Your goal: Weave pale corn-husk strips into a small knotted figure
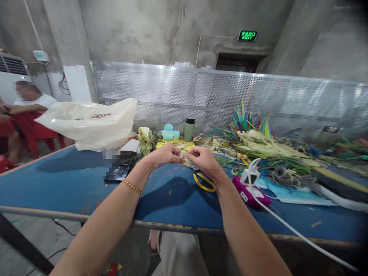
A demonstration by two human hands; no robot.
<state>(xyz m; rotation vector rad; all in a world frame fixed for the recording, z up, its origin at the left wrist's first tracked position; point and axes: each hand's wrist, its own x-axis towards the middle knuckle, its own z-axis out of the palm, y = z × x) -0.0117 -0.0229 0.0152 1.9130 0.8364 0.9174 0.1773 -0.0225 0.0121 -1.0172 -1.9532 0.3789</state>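
Both hands meet above the middle of the blue table. The thumb and fingers of my left hand are pinched together, and a gold bead bracelet circles that wrist. Level with it, my right hand pinches too. Between the fingertips shows a small pale piece of what looks like corn husk, partly hidden by the fingers. Scissors with yellow handles lie under my right hand, their blades mostly covered. A yellow sheet with pale scraps on it lies just beyond my hands.
Left stand a white plastic bag and a dark phone. A green bottle stands behind. To the right are husks, tangled cords, a magenta power strip with a white cable, and a blue mask. A person sits far left.
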